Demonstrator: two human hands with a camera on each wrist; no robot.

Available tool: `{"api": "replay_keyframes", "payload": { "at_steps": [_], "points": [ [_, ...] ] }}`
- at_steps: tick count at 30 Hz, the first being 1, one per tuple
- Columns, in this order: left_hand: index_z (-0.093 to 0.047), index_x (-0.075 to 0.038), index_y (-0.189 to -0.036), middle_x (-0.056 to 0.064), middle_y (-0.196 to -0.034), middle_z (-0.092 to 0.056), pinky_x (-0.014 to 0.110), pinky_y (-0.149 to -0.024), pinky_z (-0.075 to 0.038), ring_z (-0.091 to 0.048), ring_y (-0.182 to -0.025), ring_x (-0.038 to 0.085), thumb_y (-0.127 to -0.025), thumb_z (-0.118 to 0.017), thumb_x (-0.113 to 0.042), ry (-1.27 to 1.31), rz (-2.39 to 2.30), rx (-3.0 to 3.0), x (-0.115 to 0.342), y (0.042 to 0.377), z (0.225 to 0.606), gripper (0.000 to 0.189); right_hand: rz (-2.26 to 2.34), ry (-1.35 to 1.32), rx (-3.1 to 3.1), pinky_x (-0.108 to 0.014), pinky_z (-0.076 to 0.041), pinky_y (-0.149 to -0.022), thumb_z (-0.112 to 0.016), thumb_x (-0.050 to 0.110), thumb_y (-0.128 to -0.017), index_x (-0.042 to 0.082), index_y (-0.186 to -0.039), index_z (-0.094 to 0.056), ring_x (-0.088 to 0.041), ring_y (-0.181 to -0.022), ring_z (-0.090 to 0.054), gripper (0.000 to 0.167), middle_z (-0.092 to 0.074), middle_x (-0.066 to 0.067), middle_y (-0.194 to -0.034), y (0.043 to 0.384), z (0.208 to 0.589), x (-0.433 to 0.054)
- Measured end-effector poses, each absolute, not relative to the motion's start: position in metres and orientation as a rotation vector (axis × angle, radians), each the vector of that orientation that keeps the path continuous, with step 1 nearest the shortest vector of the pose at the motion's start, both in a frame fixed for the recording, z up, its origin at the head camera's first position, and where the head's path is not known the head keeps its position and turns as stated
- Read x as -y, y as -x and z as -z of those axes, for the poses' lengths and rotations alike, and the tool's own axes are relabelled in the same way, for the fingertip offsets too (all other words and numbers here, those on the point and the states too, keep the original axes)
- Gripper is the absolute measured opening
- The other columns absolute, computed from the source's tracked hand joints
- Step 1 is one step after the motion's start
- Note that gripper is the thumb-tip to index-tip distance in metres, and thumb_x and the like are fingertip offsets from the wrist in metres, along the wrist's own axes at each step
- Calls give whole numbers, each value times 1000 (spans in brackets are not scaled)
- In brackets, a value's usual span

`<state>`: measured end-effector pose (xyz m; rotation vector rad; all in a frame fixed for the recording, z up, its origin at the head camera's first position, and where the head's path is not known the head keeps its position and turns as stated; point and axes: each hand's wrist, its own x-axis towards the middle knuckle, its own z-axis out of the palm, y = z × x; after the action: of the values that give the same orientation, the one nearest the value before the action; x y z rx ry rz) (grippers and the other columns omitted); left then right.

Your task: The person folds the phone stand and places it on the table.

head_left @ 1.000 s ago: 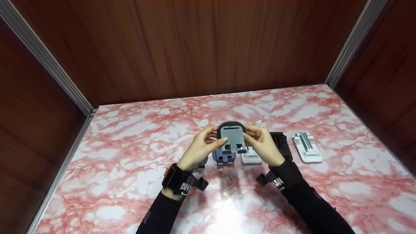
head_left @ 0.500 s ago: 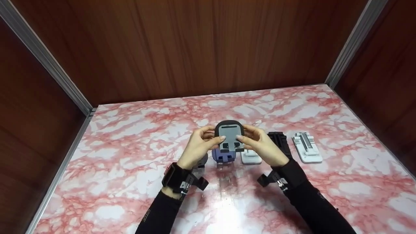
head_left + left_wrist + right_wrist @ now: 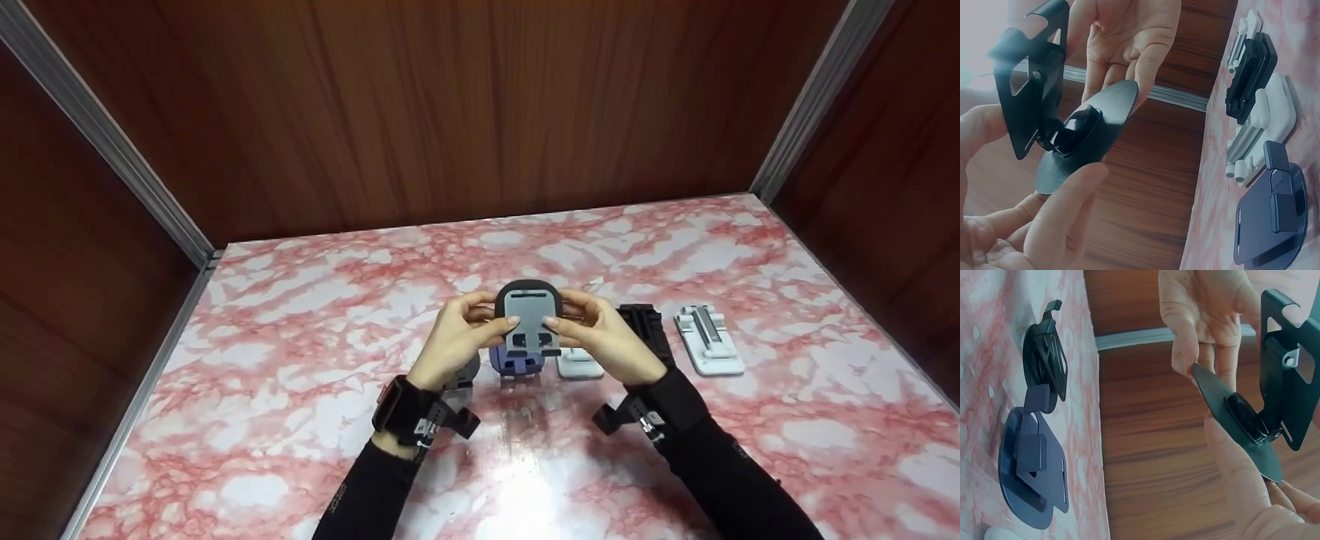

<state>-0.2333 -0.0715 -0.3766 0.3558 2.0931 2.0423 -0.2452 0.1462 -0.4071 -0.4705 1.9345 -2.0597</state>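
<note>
Between both hands, raised over the table, is a dark phone stand (image 3: pixel 530 311) with a flat hinged plate and a rounded base. My left hand (image 3: pixel 457 334) holds its left side, thumb against the plate in the head view. The right hand (image 3: pixel 611 341) grips the opposite side the same way. From the left wrist view, the stand's hinge and angled plate (image 3: pixel 1013 107) show, unfolded from the oval base (image 3: pixel 1114 115). Fingers of both hands sit around the base's edge in the right wrist view, where the stand (image 3: pixel 1292 382) appears at right.
Beyond the hands, a row of phone stands lies on the pink marbled table (image 3: pixel 262 435): a dark one (image 3: pixel 465 371) partly hidden, a purple one (image 3: pixel 516 362), a white one (image 3: pixel 580 365), a black one (image 3: pixel 646 326) and another white one (image 3: pixel 711 345). Wooden panels (image 3: pixel 480 112) enclose the table.
The held stand has shifted slightly left, and its plate has tilted a little. My right thumb has moved from the plate's edge onto its face. The stands on the table have not moved.
</note>
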Motion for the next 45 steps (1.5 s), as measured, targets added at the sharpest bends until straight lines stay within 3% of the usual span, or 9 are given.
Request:
{"api": "replay_keyframes", "payload": {
  "at_steps": [10, 27, 38, 45],
  "points": [
    [-58, 2, -116, 18, -97, -68, 36, -75, -58, -66, -77, 11, -81, -68, -10, -392, -2020, -2110, 73, 235, 379, 38, 2098, 516, -1876, -37, -55, -85, -62, 10, -87, -2, -133, -41, -21, -99, -65, 52, -62, -14, -116, 247, 409, -145],
    [-57, 6, -116, 25, -98, -67, 30, -71, -58, -67, -74, 12, -81, -68, -4, -436, -1961, -2194, 74, 236, 381, 38, 2068, 514, -1990, -33, -56, -81, -65, 10, -85, -1, -134, -42, -18, -96, -66, 55, -62, -15, -117, 249, 416, -142],
    [-57, 6, -114, 23, -96, -68, 29, -70, -58, -66, -73, 12, -81, -68, -4, -455, -1972, -2186, 73, 238, 382, 37, 2035, 519, -2076, -30, -56, -80, -65, 15, -86, 2, -134, -43, -18, -98, -65, 55, -61, -17, -119, 246, 414, -142],
    [-56, 5, -115, 17, -94, -67, 29, -70, -58, -65, -73, 10, -80, -69, -6, -416, -1980, -2222, 83, 239, 377, 39, 1758, 685, -2537, -28, -53, -86, -58, 20, -91, 5, -133, -47, -23, -107, -61, 46, -60, -15, -123, 242, 404, -140]
  ]
}}
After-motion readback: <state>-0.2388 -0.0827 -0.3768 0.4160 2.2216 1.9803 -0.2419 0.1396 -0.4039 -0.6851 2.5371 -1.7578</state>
